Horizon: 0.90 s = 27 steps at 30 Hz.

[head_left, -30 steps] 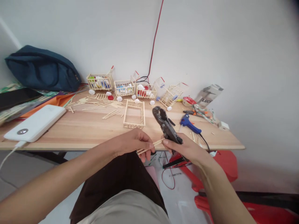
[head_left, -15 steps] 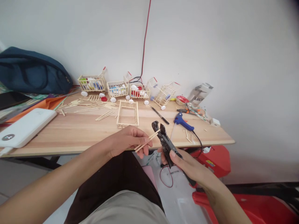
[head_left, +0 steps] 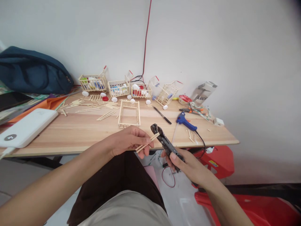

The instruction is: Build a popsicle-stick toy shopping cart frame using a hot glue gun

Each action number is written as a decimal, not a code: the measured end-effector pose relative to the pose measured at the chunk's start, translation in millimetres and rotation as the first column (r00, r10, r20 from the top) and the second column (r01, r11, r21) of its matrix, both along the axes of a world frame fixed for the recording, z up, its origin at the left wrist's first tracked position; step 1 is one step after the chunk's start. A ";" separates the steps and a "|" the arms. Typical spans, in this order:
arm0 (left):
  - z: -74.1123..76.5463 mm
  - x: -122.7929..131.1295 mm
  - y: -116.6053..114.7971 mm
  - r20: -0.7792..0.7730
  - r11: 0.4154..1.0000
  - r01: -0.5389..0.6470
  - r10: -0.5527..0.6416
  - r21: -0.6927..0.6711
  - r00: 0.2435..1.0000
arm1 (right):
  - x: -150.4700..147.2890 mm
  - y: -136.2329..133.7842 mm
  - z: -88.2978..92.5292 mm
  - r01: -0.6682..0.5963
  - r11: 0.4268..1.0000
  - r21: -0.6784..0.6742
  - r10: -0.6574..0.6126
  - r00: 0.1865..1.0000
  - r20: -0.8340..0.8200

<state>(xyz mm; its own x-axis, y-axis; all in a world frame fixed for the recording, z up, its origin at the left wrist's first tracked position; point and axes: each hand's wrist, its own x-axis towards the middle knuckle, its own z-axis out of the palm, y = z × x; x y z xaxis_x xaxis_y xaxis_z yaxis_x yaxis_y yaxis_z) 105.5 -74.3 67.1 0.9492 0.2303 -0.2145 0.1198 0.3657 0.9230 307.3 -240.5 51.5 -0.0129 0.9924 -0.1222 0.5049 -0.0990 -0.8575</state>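
Between thumb and fingers, my left hand (head_left: 135, 140) pinches a pair of thin wooden sticks (head_left: 144, 146) in front of the table's front edge. My right hand (head_left: 182, 161) is wrapped round the handles of a black hand cutter (head_left: 166, 145), whose jaws are at the right-hand ends of the sticks. Those ends lie at or between the jaws; whether the blade touches them is hard to see. Just beyond my left hand, an open rectangular stick frame (head_left: 119, 114) rests on the wooden table (head_left: 77, 131).
Several small stick carts (head_left: 118, 88) line the wall. Loose sticks (head_left: 105, 116) lie left of the frame; a black pen (head_left: 162, 115) and a blue glue gun (head_left: 187, 121) lie to the right. A white power bank (head_left: 30, 127) and blue bag (head_left: 35, 72) occupy the left.
The cutter's jaws have come closer together around the stick ends, and my right hand's grip has tightened on the handles. My left hand stays nearly in place.
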 end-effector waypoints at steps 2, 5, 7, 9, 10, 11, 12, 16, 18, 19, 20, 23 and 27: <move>0.7 -0.1 0.0 -0.008 1.000 0.004 -0.004 0.002 1.000 | -0.6 0.0 -2.5 0.020 1.000 0.011 -0.020 1.000 0.017; 2.1 -0.2 -0.3 -0.027 1.000 0.008 -0.008 0.020 1.000 | -3.3 0.1 -5.5 0.051 0.999 0.020 -0.051 0.998 0.032; 2.7 0.0 -0.9 -0.031 0.999 0.009 -0.008 0.037 0.999 | -6.2 0.0 -6.6 0.082 0.996 0.035 -0.084 0.995 0.050; 2.7 0.6 -1.7 -0.032 0.998 0.010 -0.008 0.055 0.999 | -9.2 -0.7 -7.0 0.116 0.992 0.056 -0.121 0.989 0.090; 2.5 0.9 -2.2 -0.033 0.998 0.011 -0.009 0.061 0.999 | -10.5 -1.4 -7.1 0.127 0.990 0.068 -0.135 0.984 0.116; 2.1 1.2 -2.6 -0.036 0.998 0.011 -0.008 0.069 0.999 | -11.6 -2.3 -7.2 0.134 0.988 0.080 -0.144 0.980 0.140; 1.6 1.6 -3.0 -0.039 0.997 0.010 -0.007 0.079 0.999 | -12.6 -3.4 -7.5 0.137 0.986 0.091 -0.150 0.976 0.160; -2.5 3.1 -5.9 -0.062 0.994 0.007 0.000 0.111 0.998 | -17.1 -9.4 -11.0 0.153 0.983 0.105 -0.173 0.959 0.223; -5.2 4.1 -8.1 -0.068 0.995 0.012 -0.006 0.095 0.998 | -20.1 -12.2 -14.5 0.169 0.980 0.108 -0.191 0.952 0.238; -6.3 4.5 -9.3 -0.066 0.996 0.014 -0.008 0.088 0.998 | -21.6 -13.4 -16.6 0.175 0.978 0.112 -0.197 0.951 0.237; -7.2 5.0 -10.5 -0.063 0.996 0.014 -0.009 0.084 0.998 | -23.0 -14.4 -18.8 0.180 0.976 0.120 -0.204 0.950 0.235; -7.8 6.0 -12.8 -0.062 0.997 0.016 -0.011 0.082 0.998 | -25.6 -16.3 -24.8 0.183 0.968 0.173 -0.222 0.943 0.246; -6.4 6.2 -12.8 -0.073 0.997 0.032 -0.027 0.076 0.997 | -26.0 -16.6 -31.1 0.191 0.944 0.268 -0.269 0.918 0.291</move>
<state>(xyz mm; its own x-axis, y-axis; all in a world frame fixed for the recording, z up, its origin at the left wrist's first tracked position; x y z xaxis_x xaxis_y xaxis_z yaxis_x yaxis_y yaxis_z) 111.7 -87.2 60.7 0.9385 0.2209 -0.2653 0.1967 0.2892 0.9368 281.3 -257.1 20.4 0.2203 0.9638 0.1499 0.7421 -0.0659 -0.6671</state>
